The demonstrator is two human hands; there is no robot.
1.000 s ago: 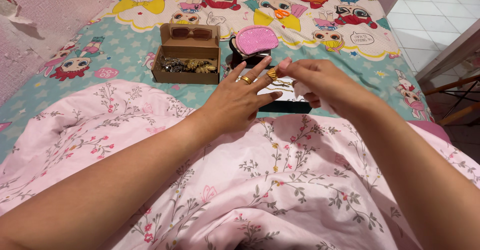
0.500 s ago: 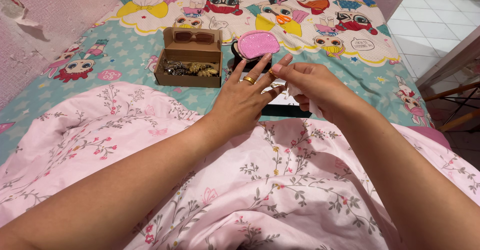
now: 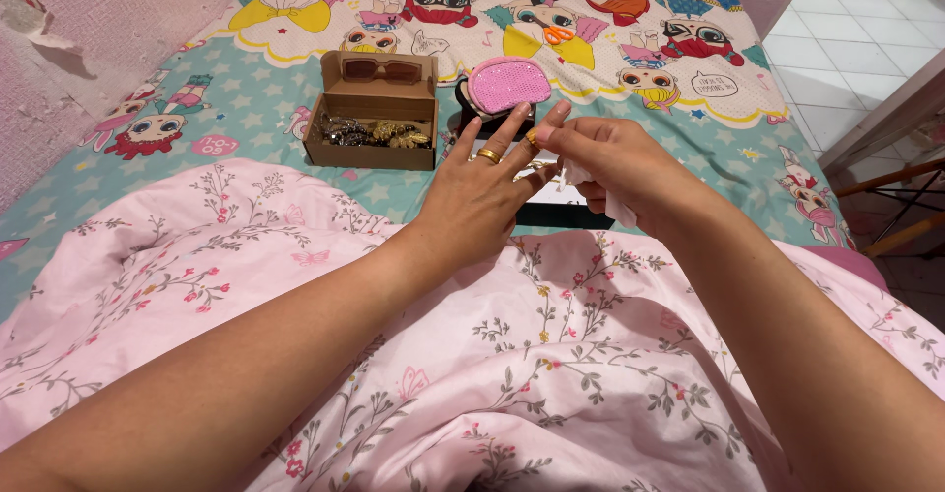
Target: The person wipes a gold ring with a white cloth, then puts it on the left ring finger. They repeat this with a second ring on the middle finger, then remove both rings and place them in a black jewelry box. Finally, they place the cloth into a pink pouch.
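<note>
At frame centre, the left hand point(image 3: 472, 202) spreads its fingers, a ring point(image 3: 488, 155) on one. The right hand point(image 3: 610, 167) pinches a second ring point(image 3: 532, 138) on another finger, tissue point(image 3: 618, 207) tucked beneath.

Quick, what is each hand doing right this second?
Left hand: open, fingers spread, holding nothing; a gold ring sits on one finger.
Right hand: closed, pinching a second gold ring at a left fingertip, white tissue tucked in its palm.

one head-worn view only, looking down and forward from close above the lap, over a pink blanket point(image 3: 551, 354) toward the bed point(image 3: 246, 98), tiled floor point(image 3: 847, 49) at upper right.
</note>
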